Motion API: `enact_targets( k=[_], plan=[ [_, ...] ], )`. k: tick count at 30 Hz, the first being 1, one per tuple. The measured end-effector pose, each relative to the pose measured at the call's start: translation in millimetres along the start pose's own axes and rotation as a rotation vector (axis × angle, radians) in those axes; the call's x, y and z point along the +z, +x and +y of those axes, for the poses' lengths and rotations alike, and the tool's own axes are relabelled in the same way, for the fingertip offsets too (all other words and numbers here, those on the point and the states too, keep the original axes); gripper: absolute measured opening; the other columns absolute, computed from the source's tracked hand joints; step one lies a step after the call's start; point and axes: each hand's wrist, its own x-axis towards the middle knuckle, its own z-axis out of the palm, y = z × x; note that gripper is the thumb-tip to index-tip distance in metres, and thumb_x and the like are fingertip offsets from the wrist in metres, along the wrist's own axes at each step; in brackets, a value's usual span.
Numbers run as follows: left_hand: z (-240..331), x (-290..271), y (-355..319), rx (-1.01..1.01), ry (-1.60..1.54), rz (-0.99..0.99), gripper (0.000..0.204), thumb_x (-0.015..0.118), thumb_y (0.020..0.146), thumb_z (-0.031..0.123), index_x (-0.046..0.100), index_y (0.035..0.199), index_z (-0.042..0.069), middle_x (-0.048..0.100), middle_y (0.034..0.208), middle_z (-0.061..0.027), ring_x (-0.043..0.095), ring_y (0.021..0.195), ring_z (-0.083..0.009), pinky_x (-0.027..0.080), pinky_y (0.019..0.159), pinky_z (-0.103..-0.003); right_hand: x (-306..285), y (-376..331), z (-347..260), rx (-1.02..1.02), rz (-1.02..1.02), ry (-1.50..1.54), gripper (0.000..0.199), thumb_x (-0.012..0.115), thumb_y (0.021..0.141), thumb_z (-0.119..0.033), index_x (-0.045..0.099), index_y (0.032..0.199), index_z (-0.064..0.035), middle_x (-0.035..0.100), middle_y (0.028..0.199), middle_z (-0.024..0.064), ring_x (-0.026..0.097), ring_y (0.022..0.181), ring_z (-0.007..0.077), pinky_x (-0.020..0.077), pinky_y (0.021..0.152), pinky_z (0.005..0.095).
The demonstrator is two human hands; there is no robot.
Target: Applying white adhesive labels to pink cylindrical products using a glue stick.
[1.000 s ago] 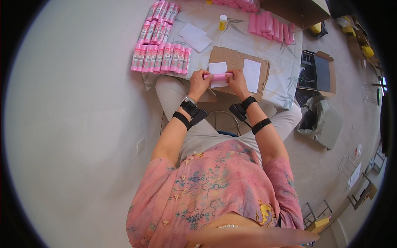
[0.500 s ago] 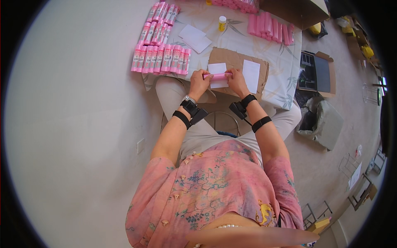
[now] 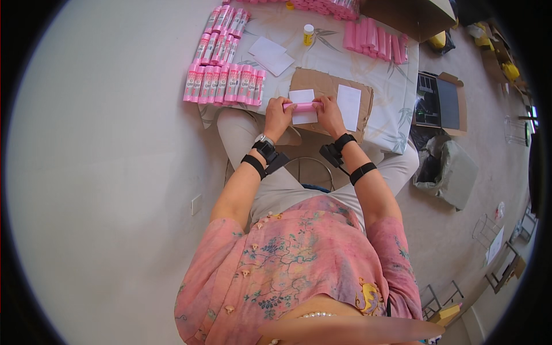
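A small pink roll [image 3: 303, 107] lies crosswise between my two hands, held by its ends. My left hand [image 3: 278, 117] grips the left end, and my right hand [image 3: 328, 112] pinches the right end. Beneath the roll is a white paper sheet [image 3: 303, 96], partly covered by it. That sheet rests on a brown cardboard piece [image 3: 325, 84] at the table's near edge. A second white sheet [image 3: 349, 107] lies on the cardboard, just right of my right hand.
Rows of pink rolls with printed labels [image 3: 224, 84] stand at the table's left. Plain pink rolls [image 3: 376, 40] lie at the far right, near a cardboard box [image 3: 411, 17]. A yellow bottle with a white cap [image 3: 309, 35] and loose white papers [image 3: 270, 56] sit between.
Both hands stay in nearly the same place with the pink roll between them. The rest of the table looks unchanged apart from a slight shift of the view.
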Motion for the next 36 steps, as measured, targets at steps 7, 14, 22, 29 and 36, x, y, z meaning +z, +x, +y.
enact_targets(
  k=[7, 14, 22, 29, 36],
  plan=[
    [6, -1, -4, -0.03, -0.058, -0.005, 0.022, 0.078, 0.087, 0.018, 0.071, 0.098, 0.001, 0.063, 0.092, -0.019, 0.063, 0.089, -0.0374, 0.051, 0.082, -0.044, -2, -1, 0, -0.054, 0.019, 0.036, 0.02, 0.066, 0.096, -0.011, 0.069, 0.115, -0.0051, 0.062, 0.114, 0.0228, 0.063, 0.103, 0.0411, 0.0527, 0.091, 0.0444],
    [10, -5, -10, -0.016, -0.043, 0.003, 0.022, 0.078, 0.088, 0.017, 0.07, 0.103, 0.004, 0.062, 0.098, -0.018, 0.064, 0.088, -0.0371, 0.052, 0.08, -0.043, -14, -3, -9, -0.081, -0.016, -0.004, 0.021, 0.068, 0.093, -0.009, 0.07, 0.114, -0.0071, 0.065, 0.112, 0.0182, 0.067, 0.096, 0.0373, 0.054, 0.085, 0.0426],
    [25, -15, -19, -0.067, -0.03, -0.065, 0.022, 0.076, 0.088, 0.017, 0.068, 0.107, 0.009, 0.062, 0.104, -0.0122, 0.067, 0.085, -0.0315, 0.053, 0.074, -0.041, -30, -1, -7, -0.293, -0.056, -0.174, 0.019, 0.069, 0.086, -0.005, 0.076, 0.104, -0.0081, 0.068, 0.11, 0.0149, 0.063, 0.104, 0.0381, 0.0532, 0.092, 0.0446],
    [25, -18, -24, 0.026, 0.019, -0.051, 0.023, 0.077, 0.086, 0.015, 0.067, 0.105, 0.009, 0.063, 0.104, -0.0109, 0.067, 0.088, -0.0331, 0.054, 0.076, -0.042, -35, -2, -7, -0.31, -0.168, -0.157, 0.024, 0.068, 0.087, -0.002, 0.073, 0.11, -0.0061, 0.068, 0.11, 0.0145, 0.061, 0.108, 0.0355, 0.0513, 0.096, 0.0424],
    [25, -19, -29, 0.078, 0.017, -0.047, 0.023, 0.076, 0.086, 0.014, 0.065, 0.105, 0.006, 0.066, 0.105, -0.012, 0.065, 0.097, -0.0351, 0.053, 0.082, -0.044, -33, -9, -7, -0.338, -0.177, -0.205, 0.024, 0.068, 0.086, -0.003, 0.072, 0.109, -0.0048, 0.068, 0.109, 0.0141, 0.061, 0.108, 0.0368, 0.0522, 0.095, 0.044]
  ],
)
